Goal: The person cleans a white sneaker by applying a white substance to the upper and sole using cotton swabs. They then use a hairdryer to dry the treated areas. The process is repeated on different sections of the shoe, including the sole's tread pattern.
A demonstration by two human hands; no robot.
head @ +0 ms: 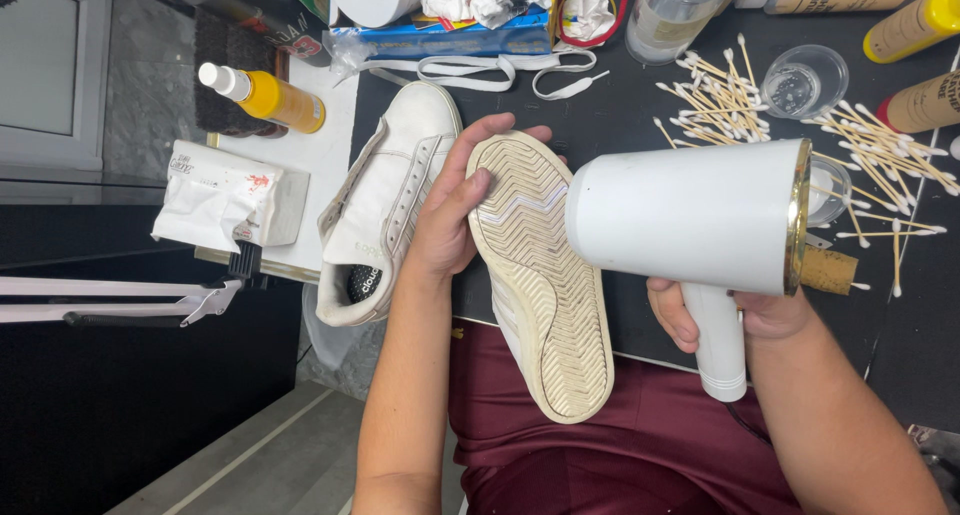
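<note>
i see the left hand (455, 210) closed around a white shoe (540, 285), thumb across the sole near the toe and fingers wrapped behind the upper. the shoe is held sole-up and tilted toward the camera, toe pointing away, heel over my lap; i judge this presents the ribbed sole to the nozzle. the right hand (735, 315) is closed on the handle of a white hair dryer (690, 220), with the barrel level and its front end just beside the middle of the sole, apparently not touching it. the gold-rimmed rear end faces right.

the shoe sits between the two hands, above the near edge of the dark surface (620, 125), not resting on it. a second white shoe (385, 210) lies on its side just left of the left hand, laces (480, 70) removed and lying beyond it. cotton swabs (790, 115) are scattered behind the dryer, and a yellow spray bottle (265, 95) lies on a white board at left.
</note>
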